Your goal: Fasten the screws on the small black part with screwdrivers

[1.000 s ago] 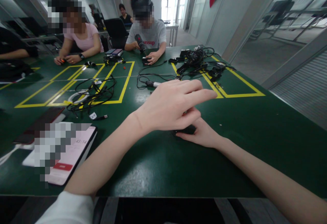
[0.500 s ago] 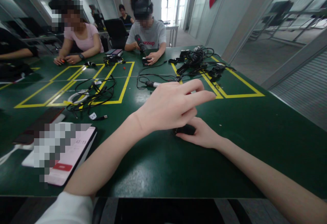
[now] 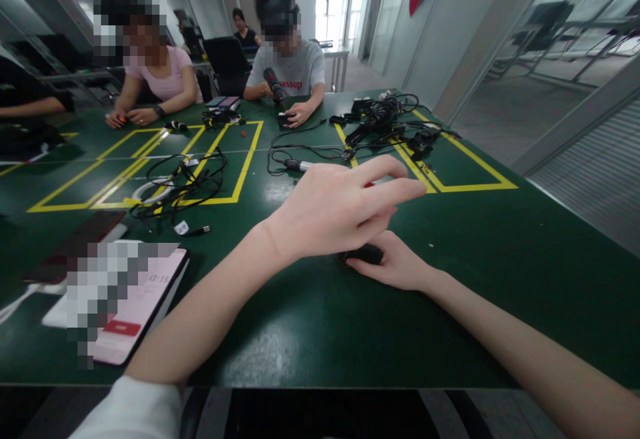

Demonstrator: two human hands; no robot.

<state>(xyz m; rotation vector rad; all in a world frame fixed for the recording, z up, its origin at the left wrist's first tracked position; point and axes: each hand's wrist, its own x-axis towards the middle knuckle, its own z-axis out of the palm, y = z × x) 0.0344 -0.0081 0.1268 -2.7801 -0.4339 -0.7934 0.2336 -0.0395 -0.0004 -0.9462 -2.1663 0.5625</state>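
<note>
On the table (image 3: pixel 500 245), the right hand (image 3: pixel 400 262) lies against an object (image 3: pixel 369 254); the left hand (image 3: pixel 345 209) overlaps the object's far side in view. Left of the hands lies a smartphone (image 3: pixel 145 305), with a second phone (image 3: pixel 77 242) beyond it. Behind the phones spreads a cable tangle (image 3: pixel 187 172); behind the hands, near the table's far edge, lies a cable pile (image 3: pixel 380 115).
</note>
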